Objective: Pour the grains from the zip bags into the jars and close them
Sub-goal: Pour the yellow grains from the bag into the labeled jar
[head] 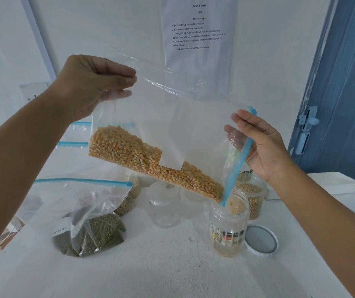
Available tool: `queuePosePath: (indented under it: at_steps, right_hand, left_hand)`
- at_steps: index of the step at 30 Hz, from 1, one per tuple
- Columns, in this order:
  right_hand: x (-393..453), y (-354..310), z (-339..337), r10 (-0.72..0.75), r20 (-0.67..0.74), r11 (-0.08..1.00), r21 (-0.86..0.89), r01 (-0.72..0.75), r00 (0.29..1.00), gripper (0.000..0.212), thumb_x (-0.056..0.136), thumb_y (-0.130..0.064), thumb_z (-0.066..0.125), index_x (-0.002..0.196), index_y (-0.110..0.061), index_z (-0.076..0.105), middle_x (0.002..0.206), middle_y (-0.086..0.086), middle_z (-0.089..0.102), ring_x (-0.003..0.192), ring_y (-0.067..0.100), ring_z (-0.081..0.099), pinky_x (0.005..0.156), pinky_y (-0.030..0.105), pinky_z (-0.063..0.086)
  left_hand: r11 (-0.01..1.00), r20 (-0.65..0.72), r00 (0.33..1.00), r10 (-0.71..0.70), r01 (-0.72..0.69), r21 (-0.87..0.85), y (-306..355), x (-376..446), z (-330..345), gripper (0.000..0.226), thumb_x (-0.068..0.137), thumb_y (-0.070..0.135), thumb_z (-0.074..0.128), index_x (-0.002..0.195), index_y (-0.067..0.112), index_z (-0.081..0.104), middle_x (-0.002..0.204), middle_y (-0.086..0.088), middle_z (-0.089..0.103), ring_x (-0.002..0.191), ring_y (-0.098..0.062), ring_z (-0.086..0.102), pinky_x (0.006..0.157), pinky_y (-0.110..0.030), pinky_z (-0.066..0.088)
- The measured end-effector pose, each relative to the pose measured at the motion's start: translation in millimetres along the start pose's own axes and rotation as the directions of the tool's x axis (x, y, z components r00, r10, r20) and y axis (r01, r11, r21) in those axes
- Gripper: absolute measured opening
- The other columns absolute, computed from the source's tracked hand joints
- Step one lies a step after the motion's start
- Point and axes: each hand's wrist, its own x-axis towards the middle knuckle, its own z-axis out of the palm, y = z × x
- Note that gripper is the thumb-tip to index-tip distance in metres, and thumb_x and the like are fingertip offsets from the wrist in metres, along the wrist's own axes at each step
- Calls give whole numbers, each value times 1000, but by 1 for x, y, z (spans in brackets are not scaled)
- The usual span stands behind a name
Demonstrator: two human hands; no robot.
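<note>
white table point(172, 265) — blue door point(344, 82)

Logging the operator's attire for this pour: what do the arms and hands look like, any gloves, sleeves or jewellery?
Both arms are bare as far as the head view shows, with no sleeve in sight. The left hand and the right hand wear no gloves. No rings, watch, bracelet or markings can be seen on the fingers or wrists. Fingernails look short and unpainted.
</note>
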Motion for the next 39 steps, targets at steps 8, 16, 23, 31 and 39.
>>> queuePosePath:
  at_steps: [8, 16, 23, 31, 39]
  right_hand:
    - [0, 0, 2, -4, 3, 1000, 1, 4, 1000, 23, 95, 0, 65, 105, -16, 79, 115, 4, 78, 108, 31, 75, 90, 30, 61]
    - [2, 0, 1, 1, -1, 1000, 9, -1, 1000, 25, 95, 1, 65, 100, -17, 81, 116, 4, 78, 108, 31, 75, 91, 30, 60]
    - [-2, 2, 1, 6, -14, 1000, -5, -7, 1000, 27, 96, 1, 64, 96, -18, 83, 113, 3, 78, 105, 30, 76, 75, 24, 63]
    - [-3, -2, 5, -7, -13, 1000, -7, 6, 1000, 24, 93, 0, 67, 97, -18, 82, 113, 3, 78, 107, 31, 75, 87, 28, 61]
    - [-1, -5, 9, -19, -7, 1000, 4, 19, 1000, 23, 93, 0, 67, 100, -16, 81, 114, 4, 78, 107, 31, 75, 94, 33, 59]
  left_hand:
    - [1000, 7, 1000, 9, -9, 3, 2, 2, -3, 21, 78, 1, 81, 98, 7, 80, 96, -9, 79, 105, -26, 74, 92, -40, 62]
    - [1000, -14, 1000, -8, 7, -22, 1, -2, -1, 16, 79, -3, 80, 89, 9, 82, 94, -11, 79, 102, -25, 75, 90, -40, 63]
    - [1000, -2, 1000, -17, 17, 4, 2, -2, 0, 19, 80, -3, 79, 98, 3, 79, 98, -14, 79, 105, -29, 75, 91, -40, 62]
    - [1000, -3, 1000, -3, 3, 2, 6, 2, -3, 16, 78, -2, 81, 91, 8, 82, 96, -11, 79, 103, -26, 75, 92, -41, 62]
    - [999, 2, 1000, 10, -10, 39, 19, 5, -3, 20, 82, -3, 78, 101, 3, 77, 95, -8, 79, 101, -24, 75, 92, -38, 62]
